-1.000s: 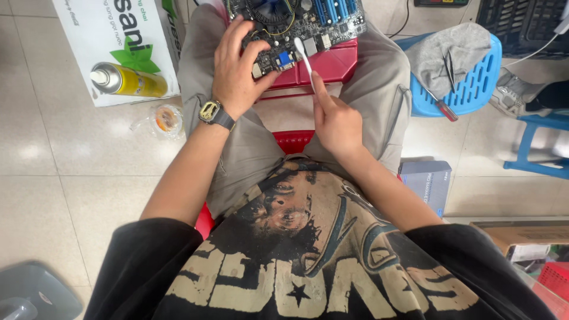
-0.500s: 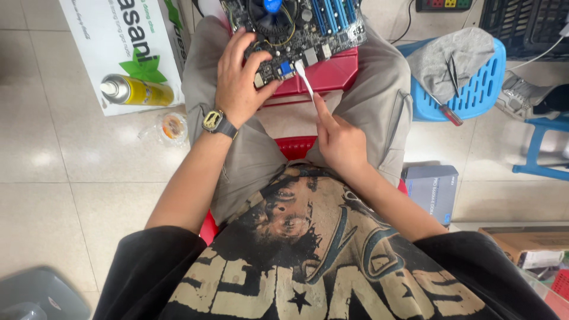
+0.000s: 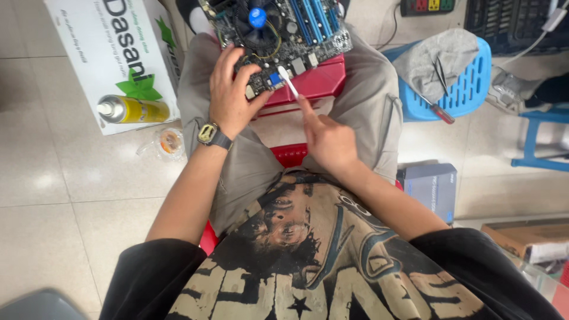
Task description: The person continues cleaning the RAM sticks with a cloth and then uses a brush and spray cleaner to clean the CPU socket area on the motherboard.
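We steady the motherboard [image 3: 278,35] with our left hand [image 3: 231,95], fingers closed over its near edge, where it rests across our knees and a red stool [image 3: 314,80]. Our right hand [image 3: 326,139] pinches a thin white tool [image 3: 288,82], its tip at the blue connector [image 3: 274,78]. Excess tip pressure may bend pins or scratch traces, and the unclamped board may slide off our lap onto the floor [image 3: 71,184].

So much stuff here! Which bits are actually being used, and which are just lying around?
In use:
left hand steadying the circuit board
right hand holding a thin white stick to the board's edge

Lying about:
yellow spray can on a white box
screwdriver on the blue stool
tape roll
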